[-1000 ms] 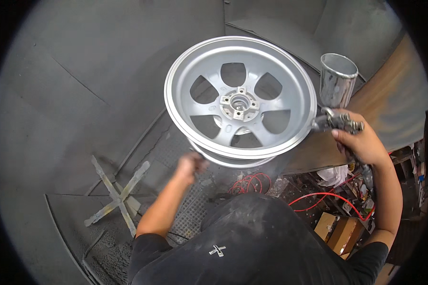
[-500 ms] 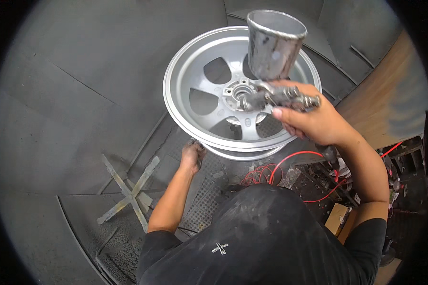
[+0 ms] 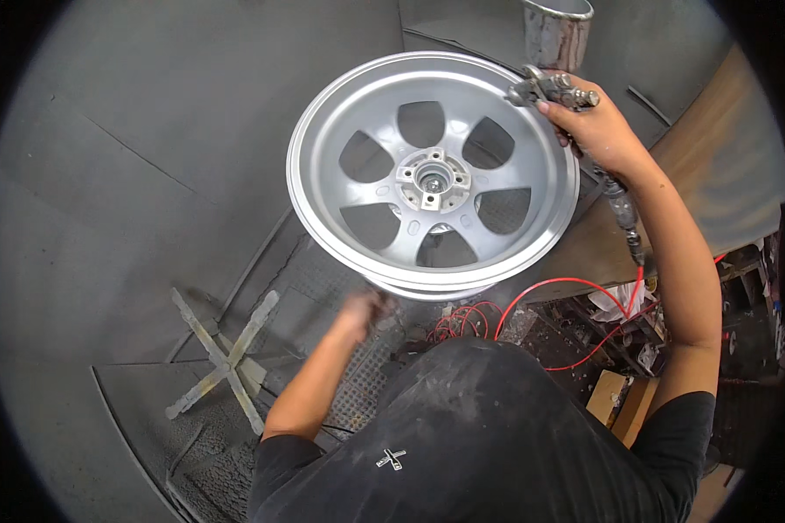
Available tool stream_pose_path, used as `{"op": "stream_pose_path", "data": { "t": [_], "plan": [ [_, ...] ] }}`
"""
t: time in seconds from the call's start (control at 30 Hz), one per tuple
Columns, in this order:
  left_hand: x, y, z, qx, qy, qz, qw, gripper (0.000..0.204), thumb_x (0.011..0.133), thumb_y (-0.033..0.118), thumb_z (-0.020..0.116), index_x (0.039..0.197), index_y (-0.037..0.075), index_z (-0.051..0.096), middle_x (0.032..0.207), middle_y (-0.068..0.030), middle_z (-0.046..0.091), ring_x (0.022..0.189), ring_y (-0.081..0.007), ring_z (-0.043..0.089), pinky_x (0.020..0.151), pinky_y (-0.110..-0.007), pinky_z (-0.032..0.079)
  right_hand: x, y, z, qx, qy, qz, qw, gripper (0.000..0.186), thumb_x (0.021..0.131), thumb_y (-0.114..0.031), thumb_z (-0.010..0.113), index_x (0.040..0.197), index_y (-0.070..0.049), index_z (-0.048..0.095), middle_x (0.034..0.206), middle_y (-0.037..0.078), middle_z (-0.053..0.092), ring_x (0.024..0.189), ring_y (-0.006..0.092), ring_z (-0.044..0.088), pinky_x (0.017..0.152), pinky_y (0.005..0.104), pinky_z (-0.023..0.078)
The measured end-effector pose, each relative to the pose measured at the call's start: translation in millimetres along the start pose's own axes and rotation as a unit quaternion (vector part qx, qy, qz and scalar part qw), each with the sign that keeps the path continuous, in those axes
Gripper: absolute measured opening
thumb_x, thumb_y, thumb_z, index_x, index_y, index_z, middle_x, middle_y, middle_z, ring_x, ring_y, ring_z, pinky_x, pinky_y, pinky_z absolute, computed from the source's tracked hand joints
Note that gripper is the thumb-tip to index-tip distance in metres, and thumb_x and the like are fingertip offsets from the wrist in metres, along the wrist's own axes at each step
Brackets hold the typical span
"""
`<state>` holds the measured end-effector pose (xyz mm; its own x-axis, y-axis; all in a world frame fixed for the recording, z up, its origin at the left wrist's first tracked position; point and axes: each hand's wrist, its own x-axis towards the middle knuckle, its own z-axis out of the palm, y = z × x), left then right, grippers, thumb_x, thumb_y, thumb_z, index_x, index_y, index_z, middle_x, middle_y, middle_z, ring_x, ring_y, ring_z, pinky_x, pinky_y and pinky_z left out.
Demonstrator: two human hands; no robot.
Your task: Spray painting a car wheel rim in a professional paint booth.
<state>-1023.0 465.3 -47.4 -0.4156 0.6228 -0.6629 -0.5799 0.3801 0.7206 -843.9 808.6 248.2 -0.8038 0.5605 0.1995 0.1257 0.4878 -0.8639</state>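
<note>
My right hand (image 3: 597, 131) is closed round a metal spray gun (image 3: 549, 87), held over the far right edge of a silver wheel rim (image 3: 433, 248). The gun's cup (image 3: 556, 39) sits on top and runs partly out of the upper edge of view. A red hose (image 3: 641, 283) comes off the gun's handle. The rim faces up, its spokes and bolt holes showing; what carries it is mostly hidden underneath. My left hand (image 3: 364, 315) is smeared by motion just below the rim's near left edge, and its fingers cannot be made out.
A cross-shaped stand (image 3: 228, 362) crusted with paint is at the lower left. Dark grey panels (image 3: 148, 174) surround the rim. Red hose coils (image 3: 467, 322) lie on the floor near me. On the right are a curved brown panel (image 3: 698, 183), a cluttered shelf (image 3: 750, 270) and a cardboard box (image 3: 615, 401).
My right hand has carried the spray gun from over the rim's hub to its far right edge. My left hand has dropped slightly nearer me, and the rim has turned.
</note>
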Motion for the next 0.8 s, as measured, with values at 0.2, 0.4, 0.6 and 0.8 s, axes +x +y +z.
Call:
{"op": "stream_pose_path", "data": {
  "t": [0.2, 0.4, 0.6, 0.8],
  "plan": [
    [-25.5, 47.1, 17.3, -0.18, 0.041, 0.028, 0.982, 0.034, 0.078, -0.004, 0.039, 0.109, -0.011, 0.051, 0.103, -0.0167, 0.06, 0.091, -0.0251, 0.061, 0.08, -0.036, 0.056, -46.1, 9.3, -31.7, -0.025, -0.035, 0.109, 0.993, 0.019, 0.091, -0.011, 0.062, 0.108, -0.003, 0.061, 0.065, -0.003, 0.051, 0.055, 0.0064, 0.049, 0.052, 0.0223, 0.04],
    [-60.7, -13.4, 78.5, -0.036, -0.105, 0.0, 0.994, 0.051, 0.074, -0.007, 0.04, 0.125, -0.005, 0.045, 0.122, -0.0172, 0.056, 0.114, -0.0268, 0.056, 0.093, -0.033, 0.051, -92.9, -6.4, -29.5, 0.018, -0.051, 0.185, 0.981, 0.023, 0.09, -0.013, 0.064, 0.112, -0.005, 0.061, 0.065, -0.003, 0.052, 0.054, 0.0065, 0.05, 0.045, 0.0229, 0.039],
    [-36.4, -10.2, 50.0, -0.001, -0.125, -0.061, 0.99, 0.052, 0.074, -0.007, 0.043, 0.125, -0.007, 0.044, 0.127, -0.0181, 0.054, 0.113, -0.0274, 0.056, 0.089, -0.032, 0.052, -120.6, -26.5, -23.0, 0.037, -0.063, 0.253, 0.965, 0.037, 0.089, -0.013, 0.064, 0.124, -0.003, 0.057, 0.068, -0.001, 0.054, 0.057, 0.0071, 0.051, 0.05, 0.0232, 0.043],
    [9.7, 36.9, -23.8, -0.19, 0.048, 0.11, 0.974, 0.036, 0.079, -0.002, 0.041, 0.113, -0.003, 0.054, 0.11, -0.0111, 0.06, 0.098, -0.0227, 0.061, 0.082, -0.034, 0.052, -130.8, -40.7, -18.5, 0.1, -0.133, 0.213, 0.963, 0.047, 0.088, -0.016, 0.068, 0.131, -0.004, 0.052, 0.078, -0.001, 0.06, 0.063, 0.0072, 0.056, 0.05, 0.0223, 0.043]
  ]
}}
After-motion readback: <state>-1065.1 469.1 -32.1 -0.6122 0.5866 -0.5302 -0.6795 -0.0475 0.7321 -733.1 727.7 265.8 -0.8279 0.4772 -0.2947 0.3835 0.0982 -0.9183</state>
